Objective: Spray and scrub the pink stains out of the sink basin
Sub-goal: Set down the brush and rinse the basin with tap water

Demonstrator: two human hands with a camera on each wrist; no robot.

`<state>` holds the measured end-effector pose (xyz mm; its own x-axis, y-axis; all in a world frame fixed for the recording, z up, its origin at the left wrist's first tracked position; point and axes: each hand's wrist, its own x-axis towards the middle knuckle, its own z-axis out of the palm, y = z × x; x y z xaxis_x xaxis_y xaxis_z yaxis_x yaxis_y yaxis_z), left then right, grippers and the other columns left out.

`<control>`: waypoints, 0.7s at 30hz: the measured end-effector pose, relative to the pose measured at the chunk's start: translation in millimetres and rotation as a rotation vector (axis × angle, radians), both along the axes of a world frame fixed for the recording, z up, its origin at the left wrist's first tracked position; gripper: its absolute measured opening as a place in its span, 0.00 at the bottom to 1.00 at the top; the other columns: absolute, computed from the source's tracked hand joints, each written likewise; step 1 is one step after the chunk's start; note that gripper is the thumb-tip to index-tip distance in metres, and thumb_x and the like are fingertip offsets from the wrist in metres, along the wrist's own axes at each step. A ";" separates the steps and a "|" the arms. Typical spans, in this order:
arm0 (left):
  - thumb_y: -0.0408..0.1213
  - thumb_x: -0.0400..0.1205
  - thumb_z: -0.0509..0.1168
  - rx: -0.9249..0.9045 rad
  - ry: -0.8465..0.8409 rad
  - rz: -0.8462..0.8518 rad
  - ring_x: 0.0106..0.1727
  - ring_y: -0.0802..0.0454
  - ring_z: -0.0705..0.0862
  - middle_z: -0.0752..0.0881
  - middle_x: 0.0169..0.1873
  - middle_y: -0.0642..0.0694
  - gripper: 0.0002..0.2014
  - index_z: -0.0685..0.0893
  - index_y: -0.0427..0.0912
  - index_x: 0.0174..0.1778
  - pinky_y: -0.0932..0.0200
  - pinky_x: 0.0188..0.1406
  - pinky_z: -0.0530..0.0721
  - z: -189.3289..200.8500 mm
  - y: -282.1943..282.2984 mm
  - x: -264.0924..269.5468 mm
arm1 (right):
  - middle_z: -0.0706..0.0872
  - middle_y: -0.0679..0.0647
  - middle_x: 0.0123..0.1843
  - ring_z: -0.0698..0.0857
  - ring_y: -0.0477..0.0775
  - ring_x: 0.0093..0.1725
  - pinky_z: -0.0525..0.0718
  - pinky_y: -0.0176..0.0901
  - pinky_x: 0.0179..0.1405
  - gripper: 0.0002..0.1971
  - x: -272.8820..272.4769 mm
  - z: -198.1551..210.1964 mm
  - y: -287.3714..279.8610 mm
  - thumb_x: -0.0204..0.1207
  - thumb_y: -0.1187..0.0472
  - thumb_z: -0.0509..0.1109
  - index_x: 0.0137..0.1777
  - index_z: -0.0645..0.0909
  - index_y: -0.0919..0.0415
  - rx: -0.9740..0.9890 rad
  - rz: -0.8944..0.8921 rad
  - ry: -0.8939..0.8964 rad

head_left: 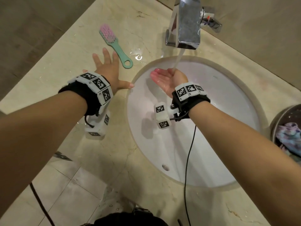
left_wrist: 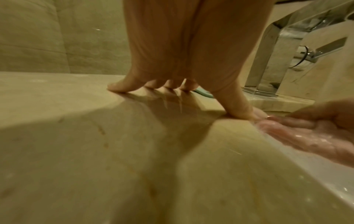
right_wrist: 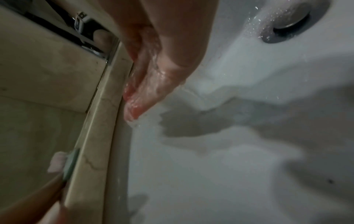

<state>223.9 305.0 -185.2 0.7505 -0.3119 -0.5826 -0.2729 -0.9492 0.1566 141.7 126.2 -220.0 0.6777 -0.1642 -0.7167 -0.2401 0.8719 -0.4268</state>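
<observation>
Head view shows the white sink basin (head_left: 211, 136) set in the marble counter (head_left: 57, 66). Beside its rim, the left hand (head_left: 108, 69) presses flat, fingers spread. Over it, the right hand (head_left: 167, 77) cups tap water (head_left: 178, 59). Beyond the left fingers lies the brush (head_left: 114, 41).

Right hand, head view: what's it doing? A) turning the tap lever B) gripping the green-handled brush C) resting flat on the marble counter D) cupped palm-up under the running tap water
D: the right hand lies open and cupped in the stream from the chrome square faucet over the white oval sink basin; the green-handled, pink-bristled brush lies untouched on the counter.
</observation>
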 end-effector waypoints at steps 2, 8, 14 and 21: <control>0.61 0.69 0.71 0.000 0.000 0.000 0.80 0.34 0.32 0.31 0.81 0.43 0.60 0.34 0.45 0.82 0.16 0.67 0.49 0.6 -0.1 -0.2 | 0.82 0.74 0.55 0.84 0.68 0.52 0.89 0.53 0.46 0.17 -1.9 -1.2 8.0 0.86 0.64 0.51 0.58 0.74 0.79 0.020 0.024 0.011; 0.61 0.69 0.71 0.001 -0.001 0.006 0.80 0.34 0.33 0.31 0.81 0.44 0.59 0.35 0.45 0.82 0.16 0.67 0.49 1.6 -0.2 -0.9 | 0.89 0.64 0.39 0.89 0.58 0.36 0.88 0.41 0.33 0.21 -33.5 -23.0 31.6 0.86 0.57 0.53 0.46 0.82 0.72 -0.250 0.995 0.247; 0.60 0.69 0.71 0.004 -0.008 0.001 0.80 0.34 0.33 0.32 0.81 0.43 0.59 0.35 0.44 0.82 0.17 0.67 0.49 3.8 -0.5 -1.6 | 0.85 0.61 0.41 0.84 0.56 0.36 0.84 0.44 0.38 0.22 -30.8 -50.0 -0.6 0.86 0.52 0.52 0.42 0.79 0.67 -0.581 0.565 0.417; 0.61 0.69 0.71 0.008 -0.009 0.001 0.80 0.34 0.33 0.32 0.81 0.43 0.59 0.35 0.44 0.82 0.17 0.67 0.49 3.9 -1.5 -1.8 | 0.81 0.71 0.63 0.80 0.66 0.66 0.83 0.49 0.62 0.24 -10.8 -13.7 -20.5 0.87 0.54 0.49 0.62 0.75 0.77 -0.105 -0.050 0.078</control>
